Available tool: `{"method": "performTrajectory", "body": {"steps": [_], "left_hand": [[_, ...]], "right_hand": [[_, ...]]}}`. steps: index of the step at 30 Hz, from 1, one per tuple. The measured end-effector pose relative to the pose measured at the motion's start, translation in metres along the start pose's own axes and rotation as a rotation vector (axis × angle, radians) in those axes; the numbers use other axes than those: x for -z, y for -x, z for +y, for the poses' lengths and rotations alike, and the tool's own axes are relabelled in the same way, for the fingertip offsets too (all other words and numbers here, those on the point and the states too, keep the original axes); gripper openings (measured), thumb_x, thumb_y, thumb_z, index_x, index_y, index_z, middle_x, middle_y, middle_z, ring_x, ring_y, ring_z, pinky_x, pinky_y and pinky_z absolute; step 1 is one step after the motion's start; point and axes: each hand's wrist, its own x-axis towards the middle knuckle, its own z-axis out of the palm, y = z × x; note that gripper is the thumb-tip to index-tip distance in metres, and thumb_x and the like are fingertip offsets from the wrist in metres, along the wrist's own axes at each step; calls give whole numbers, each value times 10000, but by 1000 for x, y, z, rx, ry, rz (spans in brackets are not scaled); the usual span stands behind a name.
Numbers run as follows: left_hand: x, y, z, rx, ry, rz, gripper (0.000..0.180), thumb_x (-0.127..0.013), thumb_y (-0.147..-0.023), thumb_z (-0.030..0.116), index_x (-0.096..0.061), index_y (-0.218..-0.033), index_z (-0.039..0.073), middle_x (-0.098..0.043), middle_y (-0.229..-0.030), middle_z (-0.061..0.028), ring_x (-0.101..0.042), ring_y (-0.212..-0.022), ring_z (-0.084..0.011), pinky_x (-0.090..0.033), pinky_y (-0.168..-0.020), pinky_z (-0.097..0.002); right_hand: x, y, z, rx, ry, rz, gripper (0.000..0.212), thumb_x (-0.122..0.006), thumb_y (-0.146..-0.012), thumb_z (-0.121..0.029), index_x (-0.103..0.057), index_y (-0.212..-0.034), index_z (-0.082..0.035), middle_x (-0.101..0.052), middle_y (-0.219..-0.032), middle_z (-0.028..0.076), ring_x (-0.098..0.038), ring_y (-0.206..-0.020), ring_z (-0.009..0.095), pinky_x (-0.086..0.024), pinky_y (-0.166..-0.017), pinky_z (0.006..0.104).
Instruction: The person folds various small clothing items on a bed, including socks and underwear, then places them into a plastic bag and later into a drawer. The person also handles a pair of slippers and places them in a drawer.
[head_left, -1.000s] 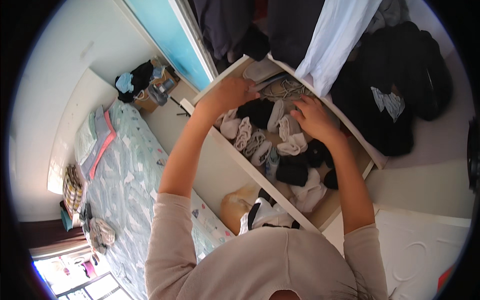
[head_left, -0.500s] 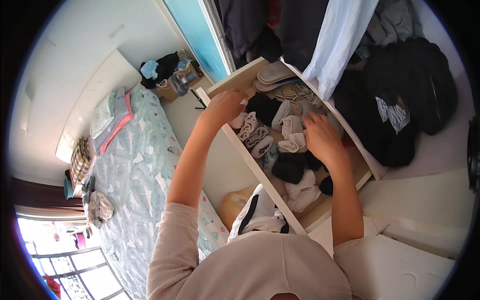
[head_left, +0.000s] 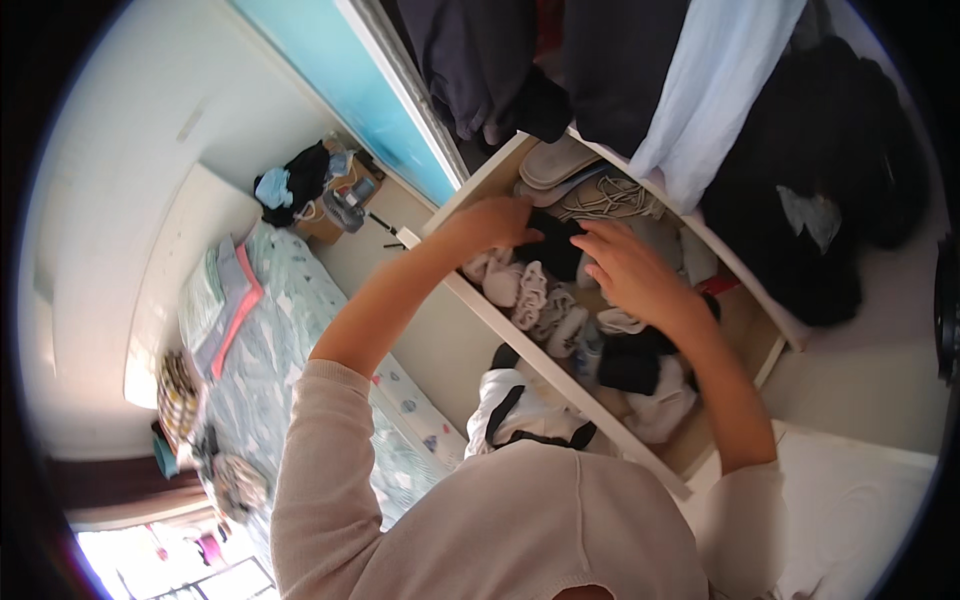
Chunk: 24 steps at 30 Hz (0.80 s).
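Inside a pulled-out drawer (head_left: 560,385) lie rolled socks. My left hand (head_left: 500,222) reaches over the drawer's left side, its finger and thumb apart at the edge of a black rolled bundle (head_left: 552,250). From the right comes my right hand (head_left: 622,265), fingers stretched toward the same black bundle and partly covering pale socks. Beside the left wall sit white socks (head_left: 500,284) and ribbed pale rolls (head_left: 530,295). Closer to me are another black roll (head_left: 628,370) and a loose white cloth item (head_left: 662,405).
Insoles (head_left: 555,165) and a coil of pale cord (head_left: 615,198) lie at the drawer's far end. Dark clothes (head_left: 620,70) and a light-blue garment (head_left: 720,90) hang above. Black clothing (head_left: 800,200) is heaped to the right. A bed (head_left: 300,350) stands at left.
My left hand has moved right, from the drawer's left wall to the black bundle. My right hand has shifted toward that bundle too. The whole view has turned slightly.
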Motion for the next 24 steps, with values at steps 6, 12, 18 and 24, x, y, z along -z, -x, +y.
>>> {"method": "performTrajectory", "body": {"steps": [6, 12, 18, 24], "left_hand": [[-3, -19, -15, -179, 346, 13, 625, -734, -610, 348, -471, -1040, -23, -600, -948, -220, -579, -931, -347, -459, -784, -372], [36, -7, -9, -179, 293, -174, 524, -687, -643, 255, -464, -1059, 25, -625, -897, -183, -616, -826, -331, -473, -775, -368], [36, -8, -8, -112, 658, -190, 472, -642, -686, 199, -552, -1142, 116, -645, -910, -148, -639, -661, -281, -512, -730, -341], [32, -11, -15, -268, -15, 72, 259, -578, -712, 215, -682, -911, 87, -637, -845, -194, -615, -819, -344, -494, -773, -413]], "right_hand": [[-15, -37, 20, -96, 216, -237, 648, -716, -669, -123, -446, -1251, -29, -464, -1266, 129, -443, -1114, 310, -380, -962, 364], [-22, -41, 8, -296, 344, -389, 613, -742, -586, -107, -536, -1162, -81, -558, -998, 138, -534, -978, 311, -446, -840, 377], [-39, -36, 24, -303, 385, -125, 263, -595, -677, -25, -621, -937, -59, -544, -995, 155, -611, -832, 311, -497, -718, 407], [-62, -58, 22, -283, 269, 41, 304, -537, -696, 46, -578, -989, -27, -537, -983, 159, -603, -855, 332, -498, -730, 418]]}}
